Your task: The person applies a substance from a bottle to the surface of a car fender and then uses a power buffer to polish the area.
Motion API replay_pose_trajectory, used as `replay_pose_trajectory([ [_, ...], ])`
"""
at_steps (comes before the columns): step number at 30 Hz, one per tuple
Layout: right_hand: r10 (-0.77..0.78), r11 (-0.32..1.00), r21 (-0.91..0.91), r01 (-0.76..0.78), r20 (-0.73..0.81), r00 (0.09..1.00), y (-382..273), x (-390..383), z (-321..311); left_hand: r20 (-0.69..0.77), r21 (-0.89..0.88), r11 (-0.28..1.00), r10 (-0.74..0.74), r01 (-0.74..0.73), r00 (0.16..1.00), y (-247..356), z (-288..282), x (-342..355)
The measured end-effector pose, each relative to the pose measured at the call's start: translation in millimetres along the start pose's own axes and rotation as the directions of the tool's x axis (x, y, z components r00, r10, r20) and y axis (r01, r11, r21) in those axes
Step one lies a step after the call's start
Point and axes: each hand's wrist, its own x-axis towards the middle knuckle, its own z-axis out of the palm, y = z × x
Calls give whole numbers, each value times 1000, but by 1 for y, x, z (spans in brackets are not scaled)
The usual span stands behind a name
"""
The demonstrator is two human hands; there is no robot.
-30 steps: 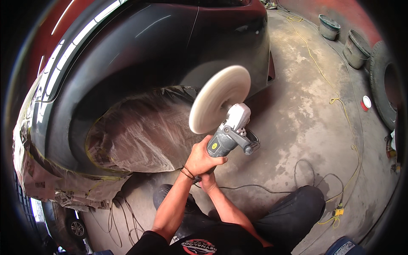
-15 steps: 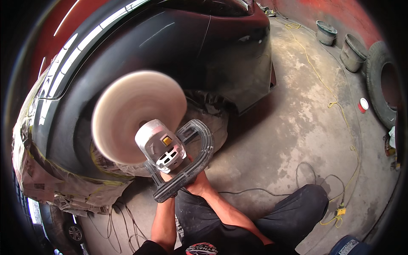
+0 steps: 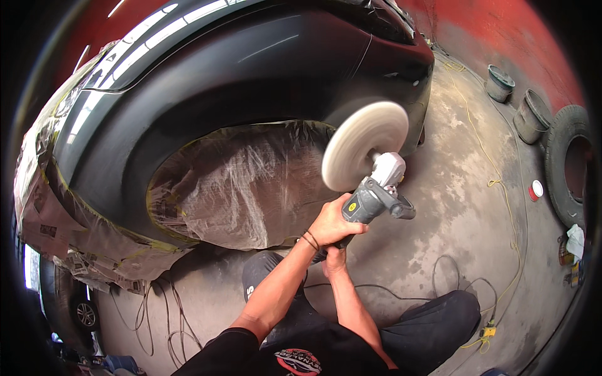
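Nearest came the right knee in dark trousers, and just beside it on the right lay a yellow connector on the concrete floor. Then the hands, both busy! The right hand was wrapped round the rear end of the polisher, and the left hand, dark bands at its wrist, was clamped round the body just ahead. Mid-scene, the polisher pointed away, its pale round pad tilted and blurred in front of the dark car; whether the two touched, I couldn't tell. Over on the left, plastic sheeting covered the wheel arch. Far right there was a big tyre, and beyond it two buckets beside a red wall.
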Motion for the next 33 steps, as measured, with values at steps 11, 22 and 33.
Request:
replay_pose_trajectory([
  [11,-238,863,-393,317,237,942,-79,-4,45,-92,-374,911,152,-175,984,22,-17,-21],
  [22,-43,555,-747,367,415,909,-144,-43,161,-394,-621,678,166,-395,904,49,-87,-105],
  [33,-143,754,-613,238,201,969,-121,-39,72,-108,-622,771,88,-137,990,0,-21,-51],
])
